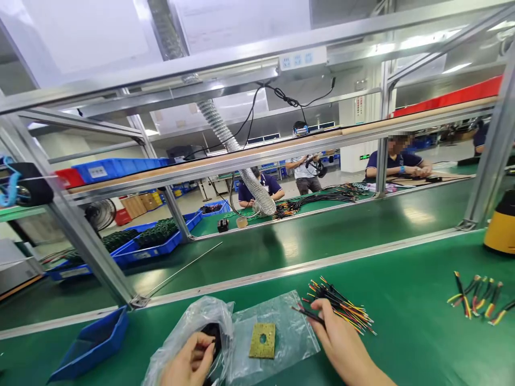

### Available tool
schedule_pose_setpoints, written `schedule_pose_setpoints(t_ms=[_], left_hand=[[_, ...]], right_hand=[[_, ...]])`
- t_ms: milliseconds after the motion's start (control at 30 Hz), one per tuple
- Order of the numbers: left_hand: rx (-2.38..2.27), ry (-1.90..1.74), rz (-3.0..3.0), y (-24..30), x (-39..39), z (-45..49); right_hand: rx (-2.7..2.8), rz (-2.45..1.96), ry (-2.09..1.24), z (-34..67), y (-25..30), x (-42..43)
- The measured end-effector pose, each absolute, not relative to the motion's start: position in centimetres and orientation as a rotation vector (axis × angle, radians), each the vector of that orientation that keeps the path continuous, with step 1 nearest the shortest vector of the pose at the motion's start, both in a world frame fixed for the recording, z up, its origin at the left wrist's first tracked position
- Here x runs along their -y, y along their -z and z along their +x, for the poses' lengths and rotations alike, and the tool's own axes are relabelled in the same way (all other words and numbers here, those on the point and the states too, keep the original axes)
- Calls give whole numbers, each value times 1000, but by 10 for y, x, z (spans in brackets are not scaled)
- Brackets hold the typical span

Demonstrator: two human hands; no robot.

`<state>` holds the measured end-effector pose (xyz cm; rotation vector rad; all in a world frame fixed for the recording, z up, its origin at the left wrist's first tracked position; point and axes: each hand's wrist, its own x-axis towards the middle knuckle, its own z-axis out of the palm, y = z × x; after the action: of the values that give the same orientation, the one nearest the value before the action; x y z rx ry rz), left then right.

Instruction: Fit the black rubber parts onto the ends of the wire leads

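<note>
My right hand [336,338] pinches a short black cable [311,315] with thin coloured wire ends, held over the edge of a flat clear plastic bag [298,332]. Just behind it lies a pile of similar black cables [341,305] with red, yellow and white ends. My left hand [191,356] is at the mouth of a crumpled clear bag [209,308] with something black inside. Its thumb and fingers are pressed together; what they hold is too small or hidden to name. Between the hands, a yellowish square sponge [262,341] with a round hole lies on the flat bag.
A blue bin [92,343] is tilted at the left. More short cables [478,297] lie at the right, near a yellow and black device [501,225]. A metal frame post [92,241] and a shelf rail cross in front. Co-workers sit and stand beyond the bench.
</note>
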<state>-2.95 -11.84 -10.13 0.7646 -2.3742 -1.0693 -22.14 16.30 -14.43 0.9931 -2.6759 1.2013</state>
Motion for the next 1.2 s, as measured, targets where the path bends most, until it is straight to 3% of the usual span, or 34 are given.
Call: schedule_pose_setpoints(t_ms=[133,233,500,733,1000,1200], left_hand=[[1876,1680,685,76,66,-52],[1652,1867,564,70,29,-81],[1304,2362,690,123,13,-110],[1416,2105,621,118,-5,-103],[1542,1942,580,121,-11,-99],[1818,1584,368,123,-13,-96]], right_hand=[[2736,1209,-1361,-198,141,-156],[2738,1276,-1407,-196,144,-156],[2600,1329,-1498,-199,145,-156],[2503,1395,-1381,-190,141,-167],[2646,1313,-1663,-188,131,-165],[2600,1346,-1506,-187,134,-166]])
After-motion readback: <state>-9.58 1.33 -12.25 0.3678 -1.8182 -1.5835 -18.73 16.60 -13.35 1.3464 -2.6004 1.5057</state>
